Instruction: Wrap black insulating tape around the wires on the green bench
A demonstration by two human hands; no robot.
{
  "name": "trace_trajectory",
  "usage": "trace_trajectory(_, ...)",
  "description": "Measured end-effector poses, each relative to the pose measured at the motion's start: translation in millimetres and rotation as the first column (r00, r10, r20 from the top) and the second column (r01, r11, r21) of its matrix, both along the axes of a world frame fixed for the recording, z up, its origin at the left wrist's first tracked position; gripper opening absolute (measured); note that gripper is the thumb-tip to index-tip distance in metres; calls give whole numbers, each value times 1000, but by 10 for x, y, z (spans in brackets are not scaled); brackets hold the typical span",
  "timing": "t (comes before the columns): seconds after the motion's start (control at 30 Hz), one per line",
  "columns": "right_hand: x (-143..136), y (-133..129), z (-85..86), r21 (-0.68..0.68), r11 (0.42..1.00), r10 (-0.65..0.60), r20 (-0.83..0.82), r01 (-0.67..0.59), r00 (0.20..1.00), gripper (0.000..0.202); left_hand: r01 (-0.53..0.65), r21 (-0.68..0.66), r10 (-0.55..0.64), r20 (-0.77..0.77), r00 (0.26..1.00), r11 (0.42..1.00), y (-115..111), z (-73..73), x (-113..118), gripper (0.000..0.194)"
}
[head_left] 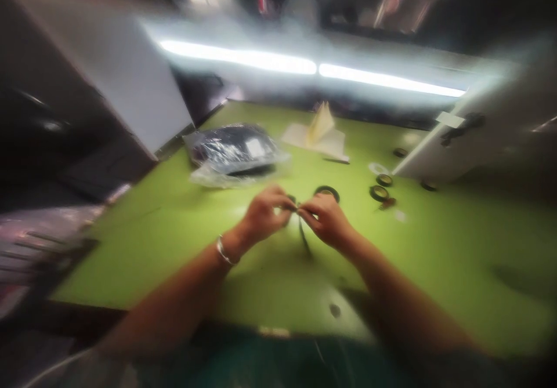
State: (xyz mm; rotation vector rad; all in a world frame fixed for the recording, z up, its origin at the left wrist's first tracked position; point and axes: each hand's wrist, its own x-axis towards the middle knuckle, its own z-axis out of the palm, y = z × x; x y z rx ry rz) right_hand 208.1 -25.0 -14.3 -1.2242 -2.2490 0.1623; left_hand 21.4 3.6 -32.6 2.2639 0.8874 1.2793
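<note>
Above the middle of the green table, my left hand [266,211] and my right hand [327,218] meet fingertip to fingertip in a pinch. Between them is a thin dark strip [303,238], one end of which hangs toward the front of the table. Blur hides whether it is tape or a cord. A silvery bracelet [224,251] circles my left wrist. Just behind my right hand lies a roll of black tape [327,190], partly covered by the fingers.
A dark item in clear plastic wrap [239,150] lies at the back left. An open booklet [319,133] stands near the back. More black tape rolls [379,193] and a small red object [387,203] lie to the right, by a white side panel [429,144]. Tube lights [239,57] glow above.
</note>
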Motion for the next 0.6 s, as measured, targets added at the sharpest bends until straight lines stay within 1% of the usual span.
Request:
trace_trajectory(0.13, 15, 4, -47, 121, 993, -10, 56, 3, 998, 18, 45, -191, -53, -35, 998, 981, 42, 0, -39, 6)
trace_trajectory(0.27, -12, -25, -67, 269, 963, -60, 121, 26, 991, 19, 73, -330, -90, -36, 995, 941, 89, 0, -91, 11)
trace_trajectory(0.43, -63, -62, -117, 444, 894, -151, 180, 57, 972, 26, 116, -543, -157, -29, 987, 832, 91, 26, -132, 24)
trace_trajectory(0.5, -70, -66, -162, 481, 875, -173, 196, 59, 965, 26, 104, -568, -153, -40, 987, 817, 75, 48, -133, 24)
trace_trajectory(0.6, -67, -63, -229, 494, 866, -194, 195, 75, 961, 23, 74, -552, -134, -68, 989, 831, 54, 87, -130, 23)
